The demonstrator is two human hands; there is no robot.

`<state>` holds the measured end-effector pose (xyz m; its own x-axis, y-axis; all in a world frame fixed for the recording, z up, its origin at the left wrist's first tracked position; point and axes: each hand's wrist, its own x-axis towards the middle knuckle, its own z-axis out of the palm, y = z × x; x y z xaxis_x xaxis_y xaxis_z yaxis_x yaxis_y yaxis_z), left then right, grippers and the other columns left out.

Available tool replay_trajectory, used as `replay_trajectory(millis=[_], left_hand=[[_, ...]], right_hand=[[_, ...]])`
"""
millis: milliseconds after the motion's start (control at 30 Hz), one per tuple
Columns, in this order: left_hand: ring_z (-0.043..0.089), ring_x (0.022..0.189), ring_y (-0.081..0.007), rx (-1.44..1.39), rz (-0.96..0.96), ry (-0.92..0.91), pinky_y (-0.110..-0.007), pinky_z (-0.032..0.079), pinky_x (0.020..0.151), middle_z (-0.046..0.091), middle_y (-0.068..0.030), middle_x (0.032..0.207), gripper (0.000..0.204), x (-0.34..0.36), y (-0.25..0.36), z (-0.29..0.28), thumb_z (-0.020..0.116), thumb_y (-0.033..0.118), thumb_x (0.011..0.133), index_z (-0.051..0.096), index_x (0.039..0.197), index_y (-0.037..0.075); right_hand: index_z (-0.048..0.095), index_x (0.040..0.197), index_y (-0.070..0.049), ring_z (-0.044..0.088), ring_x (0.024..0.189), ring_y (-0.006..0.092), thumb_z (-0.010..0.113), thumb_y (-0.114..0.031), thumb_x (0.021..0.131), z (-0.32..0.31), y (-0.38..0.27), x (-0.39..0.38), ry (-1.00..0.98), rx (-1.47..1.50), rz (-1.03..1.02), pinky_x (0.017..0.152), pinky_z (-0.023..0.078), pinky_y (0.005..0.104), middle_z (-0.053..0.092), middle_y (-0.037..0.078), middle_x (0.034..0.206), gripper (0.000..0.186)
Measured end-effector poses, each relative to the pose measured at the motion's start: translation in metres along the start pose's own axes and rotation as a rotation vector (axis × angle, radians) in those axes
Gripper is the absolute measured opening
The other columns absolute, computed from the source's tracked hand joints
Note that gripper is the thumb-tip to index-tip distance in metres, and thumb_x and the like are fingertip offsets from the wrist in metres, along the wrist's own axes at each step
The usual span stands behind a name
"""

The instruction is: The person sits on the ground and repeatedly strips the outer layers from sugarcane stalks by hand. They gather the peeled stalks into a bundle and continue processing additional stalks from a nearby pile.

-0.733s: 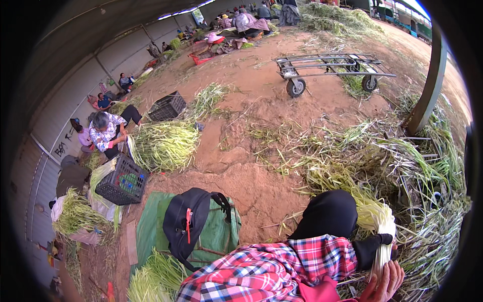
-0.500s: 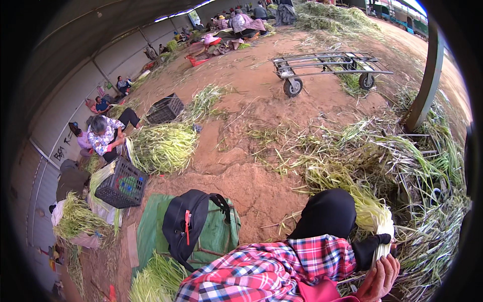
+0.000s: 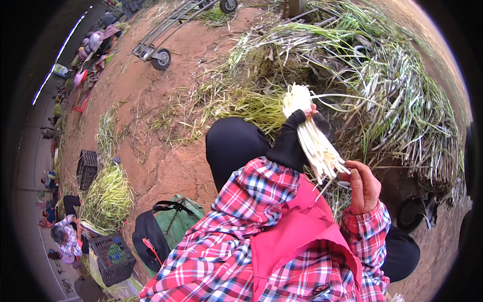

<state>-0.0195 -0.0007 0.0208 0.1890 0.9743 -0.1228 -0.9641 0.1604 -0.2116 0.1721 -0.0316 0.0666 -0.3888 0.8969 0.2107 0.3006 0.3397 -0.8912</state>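
Note:
A bunch of long, pale white-yellow stalks point(image 3: 317, 143) lies slantwise in front of my knee, its leafy end away from me. My left hand point(image 3: 306, 120), in a black fingerless glove, is closed round its upper part. At the cut-looking lower ends is my bare right hand point(image 3: 363, 185), its fingers bent and its thumb and forefinger at the stalk tips. A few thin strands hang loose below these ends. One long green stem point(image 3: 347, 95) sticks out sideways from the top of the bunch.
A big heap of green-white stalks point(image 3: 402, 100) lies ahead and right, with yellowish leaves point(image 3: 259, 108) beside my knee. Left are a black backpack point(image 3: 151, 236) on green sheeting point(image 3: 176, 221), a black crate point(image 3: 111, 261) and a seated person point(image 3: 65, 239). A wheeled metal cart point(image 3: 166, 35) stands far off.
My view has swung right and down, so the bunch and both hands show nearer the middle. My right hand, stretched out along the bunch before, now has bent fingers at the stalk ends.

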Motion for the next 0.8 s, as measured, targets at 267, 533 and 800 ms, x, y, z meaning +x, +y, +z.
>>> replay_trajectory(millis=[267,533,800], left_hand=[[0.052,0.079,-0.0183,0.075,-0.106,0.045,-0.03,0.044,0.076,0.051,-0.0072,0.087,0.033,0.001,-0.007,0.002,0.056,0.004,0.073,0.045,0.104,0.003],[0.052,0.09,-0.0177,0.562,0.019,0.076,-0.038,0.042,0.084,0.049,-0.0081,0.099,0.042,0.008,0.0,-0.023,0.05,0.005,0.076,0.038,0.116,0.003],[0.054,0.073,-0.018,0.663,-0.165,0.084,-0.033,0.048,0.065,0.055,-0.0073,0.088,0.053,0.0,-0.014,-0.018,0.055,0.012,0.074,0.033,0.123,0.008]], right_hand=[[0.052,0.086,0.002,0.052,0.053,0.0086,0.039,-0.024,0.09,-0.001,-0.002,-0.018,-0.222,0.57,0.459,0.049,0.042,0.0197,0.055,0.004,0.061,0.029],[0.052,0.079,0.0,0.052,0.045,0.0082,0.044,-0.016,0.087,-0.004,0.003,-0.016,-0.305,0.594,0.626,0.041,0.041,0.0187,0.054,0.004,0.056,0.019],[0.051,0.068,0.0,0.051,0.039,0.0096,0.046,-0.008,0.08,0.008,-0.004,-0.02,-0.112,0.381,0.502,0.037,0.04,0.0236,0.05,0.005,0.044,0.015]])
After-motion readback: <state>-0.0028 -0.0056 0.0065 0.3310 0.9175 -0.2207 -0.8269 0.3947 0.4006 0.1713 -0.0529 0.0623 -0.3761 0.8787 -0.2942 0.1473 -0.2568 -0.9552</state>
